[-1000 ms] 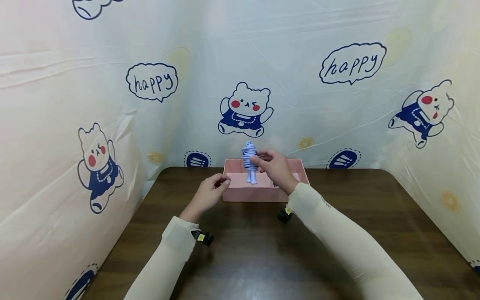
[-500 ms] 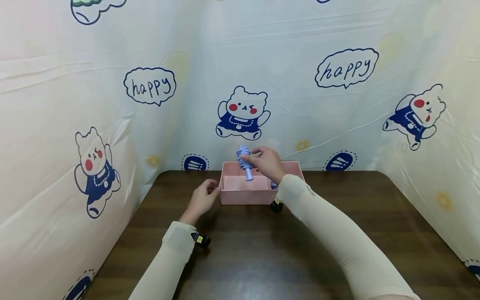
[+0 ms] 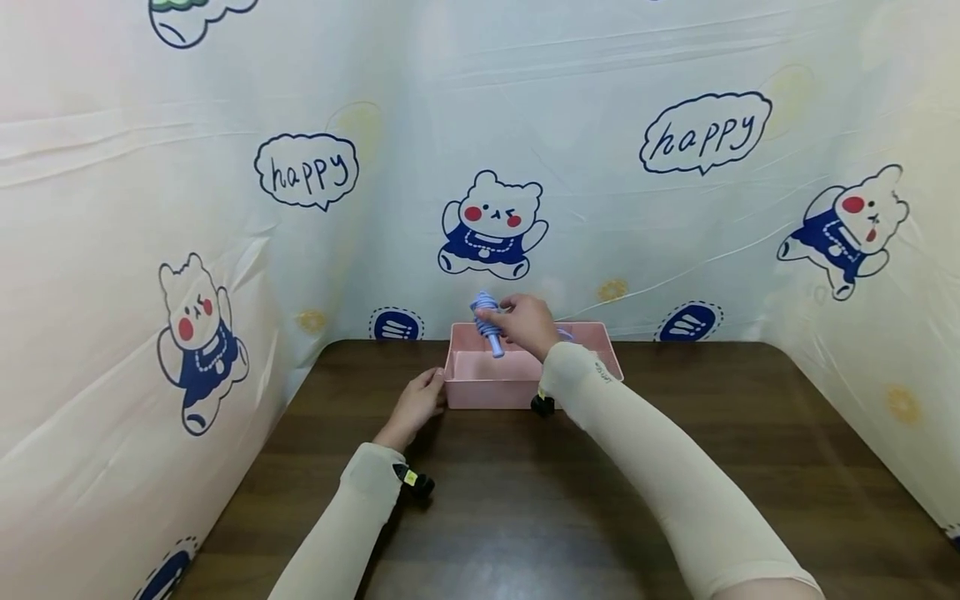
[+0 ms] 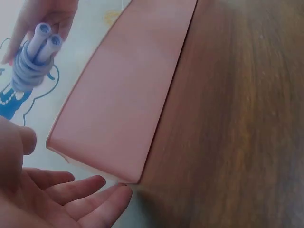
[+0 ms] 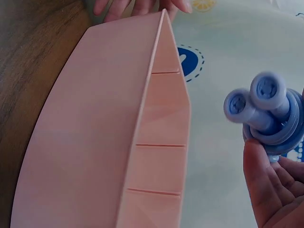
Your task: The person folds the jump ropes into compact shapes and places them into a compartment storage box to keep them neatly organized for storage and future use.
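Observation:
A light blue jump rope (image 3: 486, 305), wound round its own two handles, is held over the left part of a pink box (image 3: 487, 395). My right hand (image 3: 529, 325) pinches its coils between thumb and fingers, and the handles slant downward. In the right wrist view both handle ends (image 5: 268, 90) face the camera. My left hand (image 3: 415, 407) is at the box's left end. The left wrist view shows its fingers (image 4: 76, 192) extended, with the fingertips right at the box's end wall.
Ridges divide the box's inner wall (image 5: 164, 123). Something light blue (image 3: 566, 335) shows in its right part, mostly hidden by my right hand. The brown wooden table (image 3: 480, 500) runs back to a printed curtain (image 3: 585, 225).
The jump rope has gone from nearly upright to tilted, moving slightly left with my right hand. My left hand has shifted from the box's front left rim down to its left end.

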`<state>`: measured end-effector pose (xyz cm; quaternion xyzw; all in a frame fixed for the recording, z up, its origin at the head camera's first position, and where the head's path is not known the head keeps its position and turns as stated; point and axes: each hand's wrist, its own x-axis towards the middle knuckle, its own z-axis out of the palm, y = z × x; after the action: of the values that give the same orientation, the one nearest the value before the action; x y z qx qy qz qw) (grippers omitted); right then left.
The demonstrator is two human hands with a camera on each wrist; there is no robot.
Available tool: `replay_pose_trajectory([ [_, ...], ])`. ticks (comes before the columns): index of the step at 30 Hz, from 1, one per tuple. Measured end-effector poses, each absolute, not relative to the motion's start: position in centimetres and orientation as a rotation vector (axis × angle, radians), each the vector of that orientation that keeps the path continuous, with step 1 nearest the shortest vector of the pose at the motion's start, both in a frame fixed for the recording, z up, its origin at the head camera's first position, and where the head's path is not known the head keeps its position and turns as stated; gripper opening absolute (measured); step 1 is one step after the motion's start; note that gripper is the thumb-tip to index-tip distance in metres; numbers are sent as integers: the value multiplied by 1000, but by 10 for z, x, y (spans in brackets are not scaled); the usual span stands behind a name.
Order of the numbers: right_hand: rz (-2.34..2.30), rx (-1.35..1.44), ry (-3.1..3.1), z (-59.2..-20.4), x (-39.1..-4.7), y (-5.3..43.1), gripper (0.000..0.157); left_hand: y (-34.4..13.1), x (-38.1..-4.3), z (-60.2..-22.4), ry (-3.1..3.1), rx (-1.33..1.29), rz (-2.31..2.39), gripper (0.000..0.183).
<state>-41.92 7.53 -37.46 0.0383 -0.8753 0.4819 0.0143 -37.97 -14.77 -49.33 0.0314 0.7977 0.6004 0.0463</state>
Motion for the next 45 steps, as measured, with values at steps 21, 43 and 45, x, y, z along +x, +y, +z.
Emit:
replay_pose_trajectory([
  [21,1487,3,-2863,-422,-449,47,43,-151,-385,-493,2316,70,1869,54],
  [43,1485,-80,-2945,-461,-487,25,65,-156,-385,-501,2310,107,1871,59],
  [45,1439,-88,-2955,-465,-490,25,68,-155,-385,-502,2296,115,1874,59],
])
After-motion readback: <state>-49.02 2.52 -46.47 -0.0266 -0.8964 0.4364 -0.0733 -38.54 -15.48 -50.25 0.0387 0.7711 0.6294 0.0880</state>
